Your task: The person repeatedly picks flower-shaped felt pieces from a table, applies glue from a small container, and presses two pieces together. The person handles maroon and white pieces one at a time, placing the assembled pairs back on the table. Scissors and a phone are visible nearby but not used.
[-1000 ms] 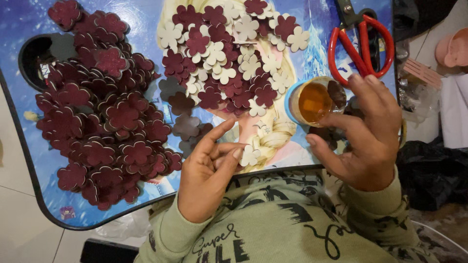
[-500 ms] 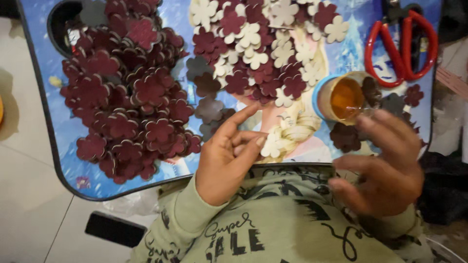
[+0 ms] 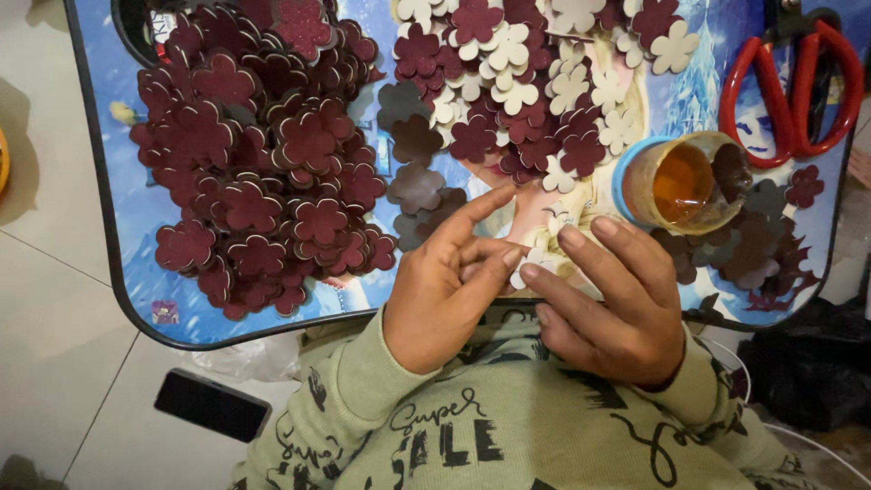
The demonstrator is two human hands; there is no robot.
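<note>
Cream flower cutout (image 3: 535, 264), flat on tray, between both hands' fingertips

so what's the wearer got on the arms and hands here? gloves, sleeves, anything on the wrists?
No gloves: the left hand and right hand are both bare, with no rings, watch or bands visible. Both arms wear the long sleeves of a pale sage-green sweatshirt with ribbed cuffs at the wrists. The sweatshirt's chest carries black printed lettering and brush-stroke marks.
</note>
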